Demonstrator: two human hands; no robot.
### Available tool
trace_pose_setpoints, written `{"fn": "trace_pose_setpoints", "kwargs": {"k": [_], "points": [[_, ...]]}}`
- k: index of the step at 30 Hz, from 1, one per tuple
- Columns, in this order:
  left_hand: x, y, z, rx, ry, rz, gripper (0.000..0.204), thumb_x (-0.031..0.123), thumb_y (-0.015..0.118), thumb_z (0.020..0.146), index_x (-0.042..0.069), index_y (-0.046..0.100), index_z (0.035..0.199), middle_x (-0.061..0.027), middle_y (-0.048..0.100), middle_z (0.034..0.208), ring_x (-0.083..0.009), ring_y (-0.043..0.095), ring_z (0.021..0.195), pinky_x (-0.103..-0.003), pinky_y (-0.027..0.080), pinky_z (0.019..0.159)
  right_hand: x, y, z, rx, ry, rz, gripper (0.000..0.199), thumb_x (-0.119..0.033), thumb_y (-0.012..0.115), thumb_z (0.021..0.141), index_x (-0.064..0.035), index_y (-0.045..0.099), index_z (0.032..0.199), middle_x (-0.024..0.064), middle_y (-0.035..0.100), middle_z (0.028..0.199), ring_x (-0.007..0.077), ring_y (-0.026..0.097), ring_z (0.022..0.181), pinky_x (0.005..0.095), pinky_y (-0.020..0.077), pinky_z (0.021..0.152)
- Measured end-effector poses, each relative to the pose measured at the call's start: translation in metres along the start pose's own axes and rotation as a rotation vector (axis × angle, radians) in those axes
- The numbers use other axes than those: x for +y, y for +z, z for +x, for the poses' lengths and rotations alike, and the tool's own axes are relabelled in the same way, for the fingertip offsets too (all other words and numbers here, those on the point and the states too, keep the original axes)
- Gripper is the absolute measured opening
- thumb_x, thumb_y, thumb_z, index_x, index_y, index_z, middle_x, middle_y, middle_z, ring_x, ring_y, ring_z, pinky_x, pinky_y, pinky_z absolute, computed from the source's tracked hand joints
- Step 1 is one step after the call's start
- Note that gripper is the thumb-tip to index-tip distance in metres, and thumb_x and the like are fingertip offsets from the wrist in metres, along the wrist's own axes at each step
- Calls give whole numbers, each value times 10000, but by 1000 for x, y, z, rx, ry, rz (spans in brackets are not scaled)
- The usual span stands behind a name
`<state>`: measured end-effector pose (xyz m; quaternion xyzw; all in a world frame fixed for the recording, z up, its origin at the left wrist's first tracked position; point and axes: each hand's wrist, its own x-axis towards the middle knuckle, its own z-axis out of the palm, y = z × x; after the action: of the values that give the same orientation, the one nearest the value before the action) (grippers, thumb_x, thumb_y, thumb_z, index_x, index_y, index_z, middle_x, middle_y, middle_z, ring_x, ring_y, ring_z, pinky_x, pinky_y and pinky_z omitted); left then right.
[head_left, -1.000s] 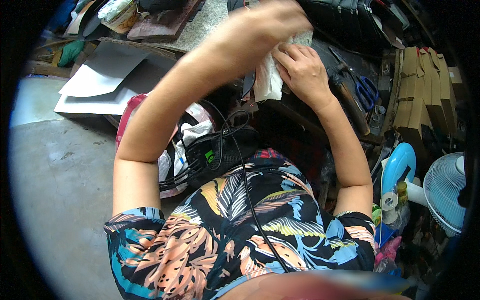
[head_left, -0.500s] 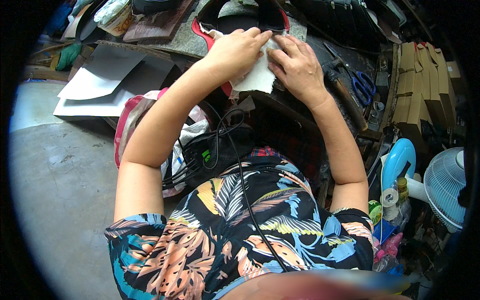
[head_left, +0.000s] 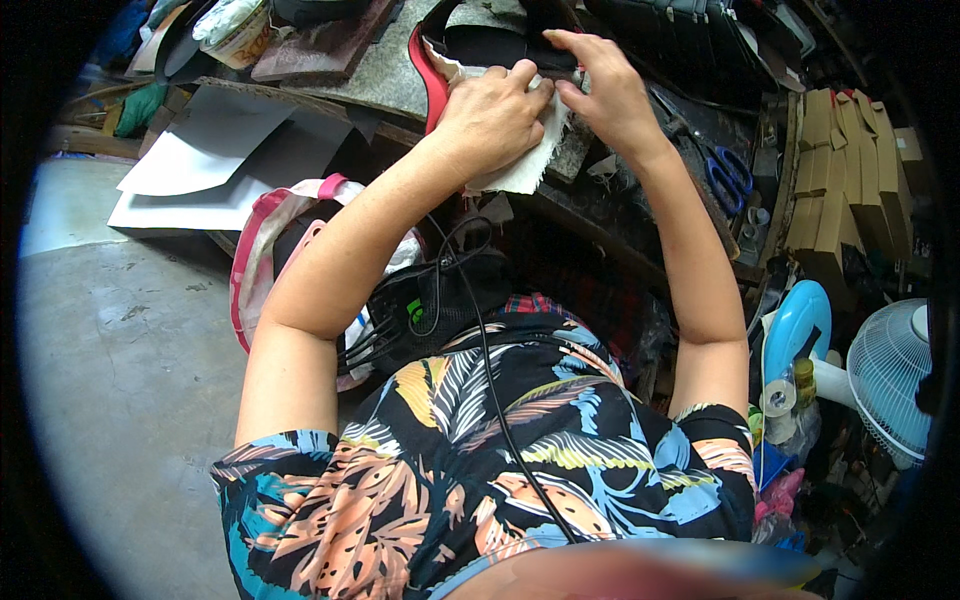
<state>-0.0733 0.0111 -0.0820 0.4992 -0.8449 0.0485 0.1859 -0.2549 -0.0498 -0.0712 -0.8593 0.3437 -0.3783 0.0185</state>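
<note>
A black piece with a red edge [head_left: 429, 82] lies on the worktop at the top of the head view, partly cut off by the frame. White frayed cloth [head_left: 530, 168] hangs over its near side. My left hand [head_left: 495, 118] has its bent fingers closed on this cloth, pressing it against the black piece. Just to the right, my right hand [head_left: 612, 95] is raised with thumb and fingers apart, holding nothing. Its thumb is close to the cloth's edge; whether they touch I cannot tell.
Blue-handled scissors [head_left: 728, 180] lie at the right of the worktop. White sheets [head_left: 205, 150] rest at the left. A pink-rimmed bag [head_left: 245, 270] stands below my left forearm. Folded brown cartons [head_left: 835, 180] and a fan [head_left: 890, 380] are at the right. A black cable [head_left: 490, 390] hangs down my front.
My right hand has come off the cloth, moving up and right with its fingers spreading. My left hand has shifted slightly right and down, still on the cloth. The red-edged piece has moved slightly right.
</note>
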Motion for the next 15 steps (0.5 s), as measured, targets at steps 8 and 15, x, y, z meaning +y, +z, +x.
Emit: {"fn": "trace_pose_setpoints", "kwargs": {"k": [8, 15], "points": [[0, 3, -1, -22, -13, 18, 393, 222, 607, 843, 101, 637, 1217, -72, 579, 1148, -271, 632, 977, -438, 561, 771, 20, 21, 7, -225, 259, 42, 222, -208, 733, 865, -51, 754, 1021, 103, 727, 952, 230, 716, 855, 320, 558, 790], [2, 1, 0, -64, 34, 94, 400, 230, 623, 845, 77, 636, 1214, -41, 615, 1150, -272, 637, 941, -396, 577, 752, 21, 16, 8, -259, 227, 65, 233, -219, 726, 876, -43, 751, 1028, 87, 726, 969, 206, 709, 852, 316, 558, 786]]}}
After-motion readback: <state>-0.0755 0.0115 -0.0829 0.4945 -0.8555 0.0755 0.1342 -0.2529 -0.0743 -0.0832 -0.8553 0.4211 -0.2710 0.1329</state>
